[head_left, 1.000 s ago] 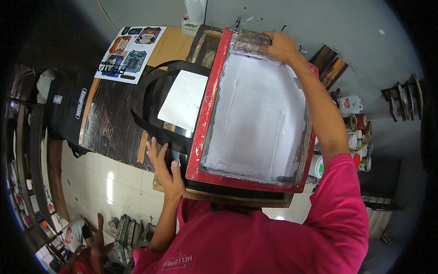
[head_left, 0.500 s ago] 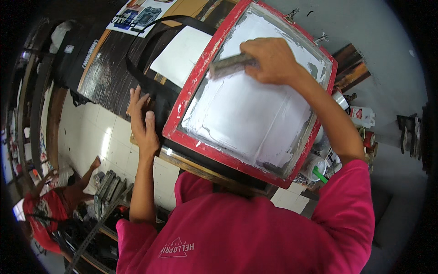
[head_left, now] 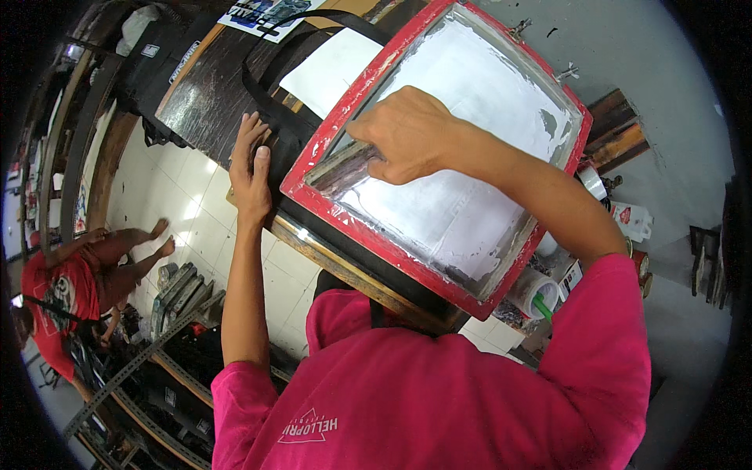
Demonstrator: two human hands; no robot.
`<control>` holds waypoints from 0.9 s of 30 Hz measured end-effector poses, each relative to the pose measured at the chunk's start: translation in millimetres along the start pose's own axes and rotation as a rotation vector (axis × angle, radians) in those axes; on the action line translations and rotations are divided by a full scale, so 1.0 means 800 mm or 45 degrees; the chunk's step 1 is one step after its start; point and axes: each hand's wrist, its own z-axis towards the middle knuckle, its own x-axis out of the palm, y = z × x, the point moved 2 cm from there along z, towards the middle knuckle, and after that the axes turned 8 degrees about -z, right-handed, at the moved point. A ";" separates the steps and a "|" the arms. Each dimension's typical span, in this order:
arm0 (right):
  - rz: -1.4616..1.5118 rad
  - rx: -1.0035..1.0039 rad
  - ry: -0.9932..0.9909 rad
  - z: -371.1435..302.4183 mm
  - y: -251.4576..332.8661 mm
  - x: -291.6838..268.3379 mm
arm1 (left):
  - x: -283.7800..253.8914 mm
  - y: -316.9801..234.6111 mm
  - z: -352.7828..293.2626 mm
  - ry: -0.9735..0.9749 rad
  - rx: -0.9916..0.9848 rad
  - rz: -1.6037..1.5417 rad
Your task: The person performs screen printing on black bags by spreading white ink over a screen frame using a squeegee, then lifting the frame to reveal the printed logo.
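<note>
Squeegee (head_left: 337,168), worn and greyish, lay in the person's right hand (head_left: 411,135) at the upper middle of the view, and that hand was clenched firmly around it, knuckles uppermost. From where I stood, the thing to watch was how the bar pointed: it reached out from the fist toward the lower left, its long axis slanting from lower left to upper right, with the free end close by the left corner of the red frame (head_left: 376,235), just inside the rim. It did not run parallel to the frame's lower edge, which sloped down to the right; the two lines spread apart like a wedge. The other end was covered by the fist, so I could not tell the bar's full length. Around it showed the mesh (head_left: 470,94), white over most of its face, with bare grey patches toward the upper right, and the right forearm (head_left: 540,188) crossed above it from the right side of the view. The left hand (head_left: 251,168) was released, fingers raised and holding nothing, just outside the frame's left corner; it stood near the bar's free end yet apart from it. Whether it touched the black material (head_left: 291,135) beside it I could not tell. Farther toward the upper left, a white sheet (head_left: 333,70) lay near the frame, and the dark worktop (head_left: 207,106) spread out beyond.
</note>
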 end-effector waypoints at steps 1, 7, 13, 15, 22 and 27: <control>-0.004 -0.025 0.031 -0.001 0.000 -0.005 | -0.002 0.000 0.000 0.003 -0.004 0.018; -0.023 -0.184 0.083 -0.029 -0.008 0.000 | 0.002 -0.004 0.002 -0.017 -0.011 -0.001; 0.019 -0.311 -0.099 -0.109 -0.004 0.012 | -0.001 0.001 0.000 -0.003 -0.018 -0.033; 0.048 -0.285 -0.075 -0.135 -0.002 0.017 | 0.000 -0.001 0.002 0.015 -0.001 -0.005; 0.080 0.000 -0.019 -0.219 -0.025 -0.009 | -0.006 0.002 -0.001 0.024 0.008 -0.039; 0.014 0.633 -0.262 -0.270 -0.121 -0.032 | 0.003 -0.002 0.003 0.063 0.056 -0.032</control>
